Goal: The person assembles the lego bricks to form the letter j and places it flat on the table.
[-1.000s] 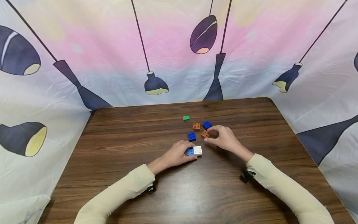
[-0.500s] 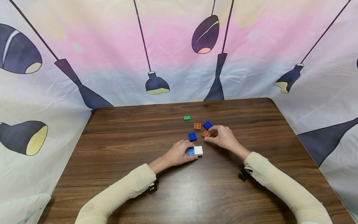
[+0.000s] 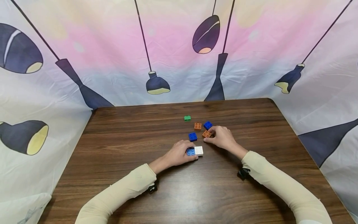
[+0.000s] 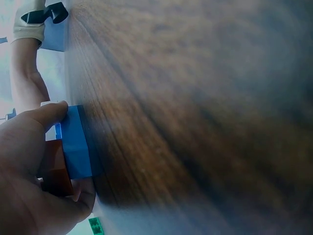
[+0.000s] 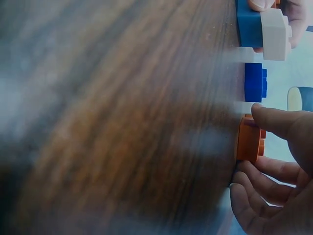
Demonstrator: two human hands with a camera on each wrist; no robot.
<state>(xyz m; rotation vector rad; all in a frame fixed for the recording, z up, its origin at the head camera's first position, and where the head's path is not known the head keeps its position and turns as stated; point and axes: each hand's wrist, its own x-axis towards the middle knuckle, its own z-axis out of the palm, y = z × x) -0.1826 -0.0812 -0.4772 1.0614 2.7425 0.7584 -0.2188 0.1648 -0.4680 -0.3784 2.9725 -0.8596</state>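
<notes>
the left hand [image 3: 179, 153] has its fingers curled round a long blue brick [image 3: 190, 152] on the table [image 3: 126, 133], with a white brick [image 3: 199, 151] on its right end. a green brick [image 3: 187, 118] lies well behind it; a dark blue brick [image 3: 192, 137] and a loose orange brick [image 3: 197, 126] come next. farther right, the right hand [image 3: 222, 137] pinches the held orange brick [image 3: 206, 134] between thumb and fingers, and a second blue brick [image 3: 208, 125] lies just behind. working remotely, i'd set that pinch on opposite walls, below the studs, fingertips clear of the neighbour, with the left hand pressing evenly. my left wrist view shows a covered orange brick [image 4: 55, 166] on the blue one, under the palm, which the head view hides; my right wrist view shows the held brick low against the tabletop, which the head view can't confirm.
</notes>
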